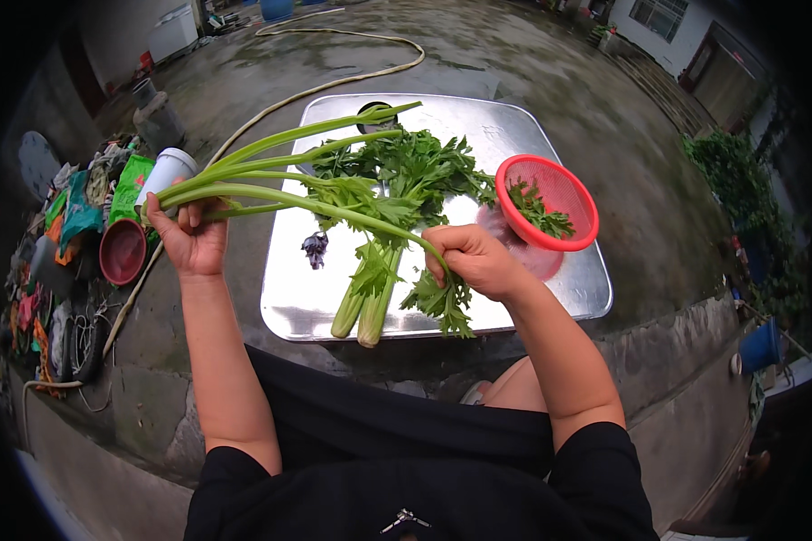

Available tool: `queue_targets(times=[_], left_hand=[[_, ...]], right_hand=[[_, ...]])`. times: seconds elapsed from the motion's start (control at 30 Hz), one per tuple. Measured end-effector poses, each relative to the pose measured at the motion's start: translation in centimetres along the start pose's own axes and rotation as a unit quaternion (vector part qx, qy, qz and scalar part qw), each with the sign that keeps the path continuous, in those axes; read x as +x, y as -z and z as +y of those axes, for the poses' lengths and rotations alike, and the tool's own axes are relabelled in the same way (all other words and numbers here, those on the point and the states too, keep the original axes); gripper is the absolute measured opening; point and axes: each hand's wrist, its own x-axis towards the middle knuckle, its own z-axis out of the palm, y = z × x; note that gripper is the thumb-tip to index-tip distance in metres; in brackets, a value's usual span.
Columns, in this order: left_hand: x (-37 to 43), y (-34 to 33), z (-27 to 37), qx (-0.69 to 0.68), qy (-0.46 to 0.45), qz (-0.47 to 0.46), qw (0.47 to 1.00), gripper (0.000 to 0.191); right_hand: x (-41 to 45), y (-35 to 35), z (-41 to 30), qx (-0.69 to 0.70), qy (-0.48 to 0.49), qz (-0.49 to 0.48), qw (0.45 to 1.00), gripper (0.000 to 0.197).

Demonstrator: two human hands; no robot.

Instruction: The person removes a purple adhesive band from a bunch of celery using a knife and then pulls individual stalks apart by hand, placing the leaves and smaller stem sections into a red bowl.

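My left hand [193, 230] grips the base of a bunch of celery [243, 177], whose green stalks fan out to the right above the table. My right hand [470, 260] is closed around the leafy end of one bent stalk, and celery leaves [440, 304] hang below the fist. Under the bunch, more celery stalks [372, 301] lie with their cut ends at the near edge of a shiny metal-topped table [298, 284]. A heap of celery leaves [426, 162] spreads behind them. Right of it, a tilted red mesh basket [582, 196] holds several leaves [538, 209].
A small dark purplish thing [314, 249] lies on the table's left part, and a dark round container [377, 116] stands at the back. A hose [257, 118] runs over the wet concrete floor. Bags and odds and ends [81, 203] are piled at left, beside a red-brown bowl [122, 251].
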Motion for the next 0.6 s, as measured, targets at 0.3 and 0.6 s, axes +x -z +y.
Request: queue_targets(times=[0.3, 0.6], left_hand=[[0.1, 0.4, 0.5, 0.011, -0.027, -0.008, 1.000, 0.043], [-0.5, -0.8, -1.1, 0.071, -0.054, 0.084, 0.992, 0.043]], right_hand=[[-0.8, 1.8, -0.2, 0.193, -0.123, -0.009, 0.973, 0.029], [-1.5, 3.4, -1.3, -0.418, -0.039, 0.194, 0.887, 0.017]])
